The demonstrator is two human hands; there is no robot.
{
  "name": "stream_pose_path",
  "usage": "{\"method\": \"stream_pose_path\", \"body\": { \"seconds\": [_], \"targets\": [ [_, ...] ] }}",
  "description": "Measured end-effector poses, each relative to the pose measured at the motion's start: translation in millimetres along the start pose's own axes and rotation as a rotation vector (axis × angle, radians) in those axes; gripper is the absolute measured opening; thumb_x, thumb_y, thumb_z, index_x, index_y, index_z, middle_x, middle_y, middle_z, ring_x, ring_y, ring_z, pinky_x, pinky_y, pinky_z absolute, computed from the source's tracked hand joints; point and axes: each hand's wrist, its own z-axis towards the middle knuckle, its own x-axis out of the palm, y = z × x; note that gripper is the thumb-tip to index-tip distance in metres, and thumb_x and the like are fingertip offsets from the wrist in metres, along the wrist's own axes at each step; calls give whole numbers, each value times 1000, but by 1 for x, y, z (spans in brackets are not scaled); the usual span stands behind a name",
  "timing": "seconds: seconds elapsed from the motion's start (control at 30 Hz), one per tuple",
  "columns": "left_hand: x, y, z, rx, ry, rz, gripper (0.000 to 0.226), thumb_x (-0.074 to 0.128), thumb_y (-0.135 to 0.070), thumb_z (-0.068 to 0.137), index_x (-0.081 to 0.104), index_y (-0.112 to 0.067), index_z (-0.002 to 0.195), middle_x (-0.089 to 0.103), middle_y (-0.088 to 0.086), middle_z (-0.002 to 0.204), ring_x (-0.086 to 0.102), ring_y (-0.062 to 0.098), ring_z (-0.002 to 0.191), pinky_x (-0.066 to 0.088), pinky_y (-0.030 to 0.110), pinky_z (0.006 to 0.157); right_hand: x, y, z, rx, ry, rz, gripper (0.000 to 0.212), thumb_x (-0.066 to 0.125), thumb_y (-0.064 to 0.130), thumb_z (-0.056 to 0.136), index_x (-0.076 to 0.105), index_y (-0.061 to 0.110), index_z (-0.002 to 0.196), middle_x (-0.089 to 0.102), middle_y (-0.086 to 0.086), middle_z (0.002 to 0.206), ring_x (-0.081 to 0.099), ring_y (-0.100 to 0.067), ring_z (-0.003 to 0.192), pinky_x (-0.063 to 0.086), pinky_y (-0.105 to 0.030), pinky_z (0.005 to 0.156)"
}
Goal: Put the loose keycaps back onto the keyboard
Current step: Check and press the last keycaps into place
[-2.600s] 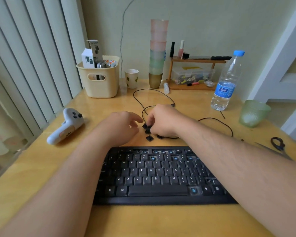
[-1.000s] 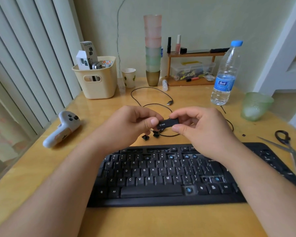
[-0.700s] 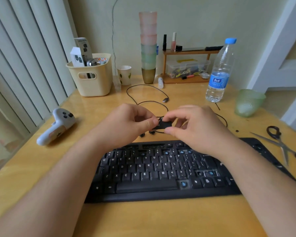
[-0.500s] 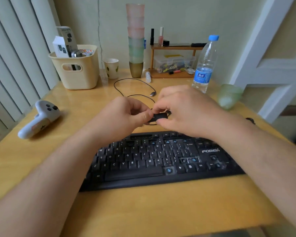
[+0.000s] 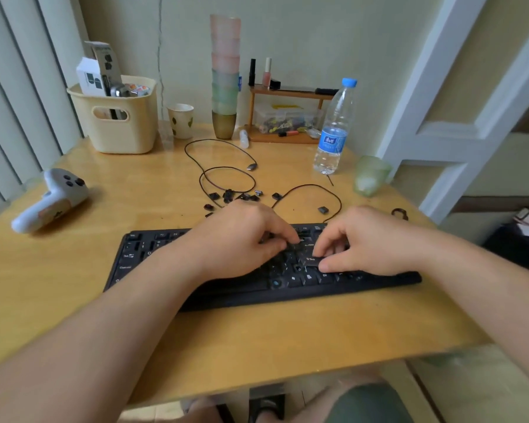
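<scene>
Both hands, earlier raised over the desk pinching a long keycap, are now down at frame centre | left hand (image 5: 242, 239) and right hand (image 5: 364, 242) press curled fingertips on black keyboard (image 5: 141, 254) | long keycap hidden beneath them | loose keycaps (image 5: 226, 196) scattered just above.

Home room, not a lab: wooden worktop (image 5: 74, 285) by vertical blinds (image 5: 19, 102), stacked plastic cups (image 5: 225, 77), nail polish (image 5: 267, 71) on small shelf (image 5: 287, 92), storage basket (image 5: 119, 123).
</scene>
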Motion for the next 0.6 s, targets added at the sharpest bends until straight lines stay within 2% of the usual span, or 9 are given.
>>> {"method": "stream_pose_path", "body": {
  "seconds": [0.17, 0.27, 0.33, 0.4, 0.47, 0.6],
  "targets": [
    [2, 2, 1, -12, 17, 17, 26, 67, -24, 96, 76, -39, 116, 72, -17, 106, 63, 1, 92, 54, 32, 90, 0, 6, 0, 2, -8, 40, 14, 82, 39, 87, 79, 38, 100, 71, 32, 86, 66, 9, 82, 51, -16, 74],
    [2, 1, 2, -22, 12, -12, 25, 68, -29, 96, 75, -40, 117, 72, -21, 102, 62, -1, 91, 53, 27, 88, -6, 8, 3, 33, 37, 295, 10, 80, 21, 90, 80, 25, 99, 78, 11, 84, 73, -5, 81, 59, -24, 80],
    [3, -1, 2, -40, 12, -66, 26, 70, -35, 95, 73, -43, 119, 71, -25, 95, 61, -5, 89, 49, 19, 81, -11, 8, 5, 94, 134, 555, 11, 77, 9, 89, 77, 12, 100, 77, 1, 79, 73, -14, 76, 61, -24, 74],
    [5, -2, 2, -56, 11, -122, 26, 72, -39, 93, 74, -43, 118, 71, -27, 90, 63, -7, 88, 46, 14, 77, -17, 7, 8, 151, 241, 735, 19, 77, 10, 82, 74, 7, 100, 74, -4, 82, 72, -17, 77, 59, -22, 69],
    [6, -3, 1, -71, 7, -168, 23, 72, -39, 93, 75, -42, 116, 73, -25, 89, 65, -7, 89, 49, 17, 80, -20, 5, 10, 184, 317, 817, 24, 76, 13, 77, 73, 6, 100, 72, -8, 87, 71, -18, 77, 58, -21, 66],
    [6, -4, 2, -112, 23, -233, 18, 74, -40, 92, 78, -39, 109, 75, -24, 89, 67, -6, 87, 54, 24, 83, -19, -1, 12, 208, 383, 868, 21, 74, 12, 78, 74, 7, 97, 72, -11, 90, 71, -18, 77, 58, -21, 64]
  ]
}}
